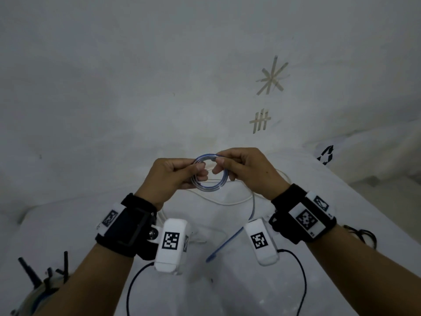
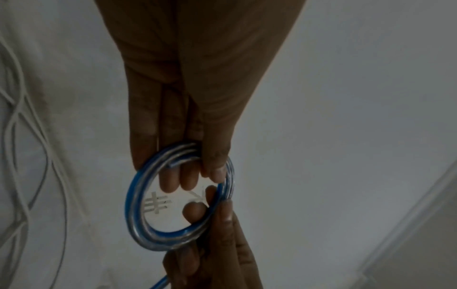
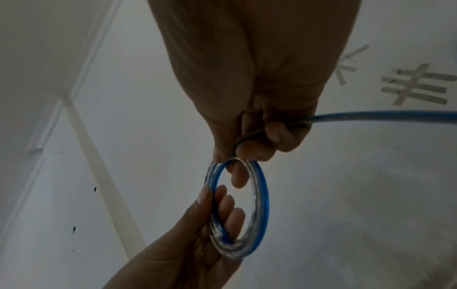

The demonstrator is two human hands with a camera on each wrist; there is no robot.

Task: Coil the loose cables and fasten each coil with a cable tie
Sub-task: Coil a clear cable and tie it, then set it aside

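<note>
Cable (image 1: pixel 210 187): blue coil held up between my hands, above the table (image 1: pixel 227 290).
Left hand (image 1: pixel 169 176): pinches the loops.
Right hand (image 1: pixel 248 169): fingers curl round the coil.
Risk: grip slackens, untied loops spring open.

both hands (image 1: pixel 173 176) (image 1: pixel 248 169) pinch blue cable coil (image 1: pixel 210 187).

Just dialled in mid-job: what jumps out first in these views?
Dead centre, both hands hold a small blue-and-clear cable coil of several turns: the left hand pinches its left side, the right hand its top right. The uncoiled tail trails down to the white table, where a loose white cable lies. Tape marks stand out beyond, to the right.
</note>
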